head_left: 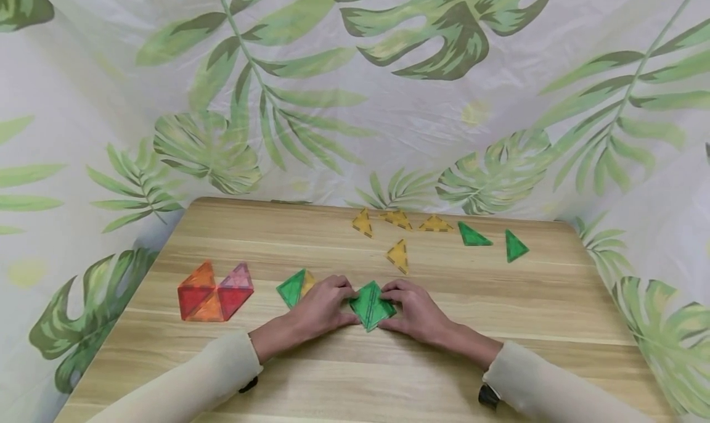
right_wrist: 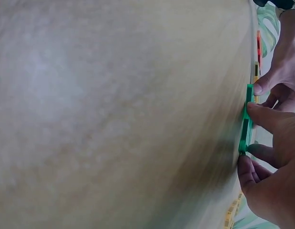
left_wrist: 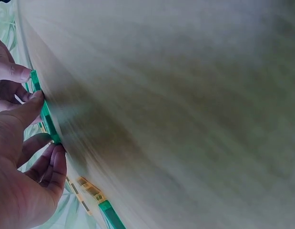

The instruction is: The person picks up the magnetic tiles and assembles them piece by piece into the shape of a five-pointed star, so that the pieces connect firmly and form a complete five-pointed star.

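Two green triangle tiles lie edge to edge as a diamond between my hands in the head view. My left hand pinches the left tile by its outer edges, thumb at the near side and fingers at the far side. On the other side, my right hand grips the right tile the same way. Both wrist views show the green tiles edge-on, low over the wooden tabletop. Just left of my left hand sits another green triangle tile against a yellow one, which the hand partly covers.
Red, orange and pink triangle tiles form a joined shape at the left of the wooden table. Several yellow triangle tiles are spread toward the back, with two loose green tiles at the back right. A leaf-print cloth hangs behind.
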Motion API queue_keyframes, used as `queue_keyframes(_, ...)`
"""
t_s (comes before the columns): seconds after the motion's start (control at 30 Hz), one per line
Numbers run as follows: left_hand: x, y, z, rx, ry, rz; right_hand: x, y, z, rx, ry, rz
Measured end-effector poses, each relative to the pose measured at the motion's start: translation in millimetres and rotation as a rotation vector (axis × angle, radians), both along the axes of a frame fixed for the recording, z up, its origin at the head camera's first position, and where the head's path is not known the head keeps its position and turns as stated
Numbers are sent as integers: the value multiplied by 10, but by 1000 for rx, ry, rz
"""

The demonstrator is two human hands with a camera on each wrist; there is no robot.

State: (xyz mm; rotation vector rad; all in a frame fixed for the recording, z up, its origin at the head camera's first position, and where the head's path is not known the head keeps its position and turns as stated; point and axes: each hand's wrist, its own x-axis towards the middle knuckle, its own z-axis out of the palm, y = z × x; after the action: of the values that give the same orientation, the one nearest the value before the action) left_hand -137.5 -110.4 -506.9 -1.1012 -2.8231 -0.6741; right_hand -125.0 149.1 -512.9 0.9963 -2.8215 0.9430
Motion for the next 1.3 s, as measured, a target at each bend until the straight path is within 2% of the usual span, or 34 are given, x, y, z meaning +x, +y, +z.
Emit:
queue_keyframes(0.43,-43,-12,31,-10,2,20,-105,-47,26,19,1,27)
queue_keyframes(0.7,-136,-83,45,-16,15,20,-234,-114,44,47,-15,64)
queue_keyframes(0.83,-214,-110,106,-11,7,13,-299,-48,71,38,-62,72)
queue_keyframes(0.93,-329,-128,188,4,-23,42,-373,93,118,2,-100,51)
queue_keyframes(1.07,-578,-175,251,32,-55,96,-519,410,164,-53,-70,1)
queue_keyframes(1.2,-821,-214,221,67,-84,156,-667,816,183,-78,4,-66)
queue_keyframes(1.3,-962,-218,176,81,-139,189,-745,1155,192,-68,45,-117)
